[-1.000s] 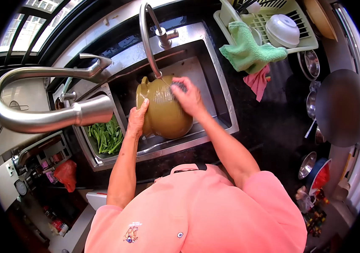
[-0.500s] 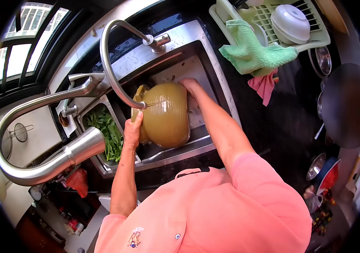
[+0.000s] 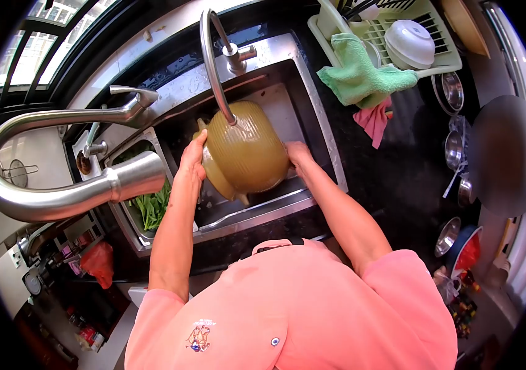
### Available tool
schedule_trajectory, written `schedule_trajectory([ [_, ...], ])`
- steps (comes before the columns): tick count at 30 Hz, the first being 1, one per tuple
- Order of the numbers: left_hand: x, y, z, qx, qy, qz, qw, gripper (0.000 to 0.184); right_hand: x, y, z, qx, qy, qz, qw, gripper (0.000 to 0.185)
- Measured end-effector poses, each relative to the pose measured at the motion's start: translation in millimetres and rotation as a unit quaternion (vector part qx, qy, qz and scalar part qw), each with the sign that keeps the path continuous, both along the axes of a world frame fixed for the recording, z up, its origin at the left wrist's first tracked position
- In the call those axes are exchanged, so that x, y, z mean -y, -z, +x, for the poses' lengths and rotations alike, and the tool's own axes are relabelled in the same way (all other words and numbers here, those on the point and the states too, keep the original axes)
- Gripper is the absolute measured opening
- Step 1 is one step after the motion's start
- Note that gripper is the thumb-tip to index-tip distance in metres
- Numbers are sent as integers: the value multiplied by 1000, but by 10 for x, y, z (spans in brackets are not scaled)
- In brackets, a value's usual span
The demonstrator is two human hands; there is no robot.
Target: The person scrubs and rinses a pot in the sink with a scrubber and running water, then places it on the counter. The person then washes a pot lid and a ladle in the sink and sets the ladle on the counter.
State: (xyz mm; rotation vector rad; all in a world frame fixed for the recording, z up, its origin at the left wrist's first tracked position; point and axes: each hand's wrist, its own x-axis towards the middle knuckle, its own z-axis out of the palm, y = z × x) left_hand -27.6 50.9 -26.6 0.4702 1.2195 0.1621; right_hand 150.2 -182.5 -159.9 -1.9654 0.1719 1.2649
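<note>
An olive-brown ribbed ceramic pot (image 3: 250, 151) with small lugs lies tipped on its side in the large sink basin (image 3: 281, 98). My left hand (image 3: 194, 158) grips its left end, thumb on top and the other fingers partly hidden. My right hand (image 3: 299, 154) is pressed to the pot's right end, with its fingertips out of sight behind it. The tip of a thin curved faucet (image 3: 209, 68) comes down right over the pot. I cannot tell whether water flows from it.
A large pull-down faucet (image 3: 47, 198) arches on the left, over a smaller basin holding leafy greens (image 3: 152, 208). A dish rack (image 3: 445, 58) with a white bowl (image 3: 410, 43) stands at the upper right, a green towel (image 3: 361, 71) over its edge. Metal bowls (image 3: 448, 236) lie farther right.
The pot has been turned, so its ribbed side now faces up and a lug shows at the lower edge. My right hand has come nearer from the pot's far side. The view has shifted slightly.
</note>
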Motion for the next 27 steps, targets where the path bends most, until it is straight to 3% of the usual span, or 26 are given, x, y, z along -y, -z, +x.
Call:
schedule_trajectory([
  [2, -151, 246, 9, 35, 4, -69, 997, 37, 25, -357, -35, 108, 87, 55, 989, 27],
  [4, -196, 196, 120, 55, -5, -105, 993, 35, -81, -815, -209, 261, 205, 91, 939, 32],
  [8, 47, -171, 121, 215, -17, -66, 974, 34, -33, -1260, -251, 297, 203, 195, 912, 30],
  [9, 265, -329, 128, 183, 18, -30, 982, 36, -46, -1465, -315, 307, 167, 215, 912, 28],
  [10, 536, -421, 129, 136, 63, 133, 980, 42, -39, -1519, -365, 319, 136, 241, 906, 28],
  [12, 866, -317, 140, 122, -15, 203, 971, 48, -101, -1568, -492, 450, 35, 274, 850, 29],
  [13, 881, -283, 140, 102, 5, 242, 965, 53, -148, -1616, -541, 485, -16, 256, 836, 33],
  [16, 863, -228, 124, 59, 12, 301, 952, 47, -575, -1766, -448, 589, -158, 202, 766, 34],
  [19, 786, -112, 33, 20, 64, 287, 956, 46, -1178, -1807, -154, 532, -168, 178, 811, 27],
  [22, 740, -90, 234, -5, 23, 247, 969, 46, -1531, -1905, 139, 392, -201, 141, 887, 27],
  [26, 753, -297, 344, -20, -25, 190, 981, 43, -1052, -1810, -314, 623, -249, 247, 699, 26],
  [27, 761, -391, 353, 21, -48, 175, 983, 41, -806, -1837, -457, 622, -273, 275, 680, 28],
])
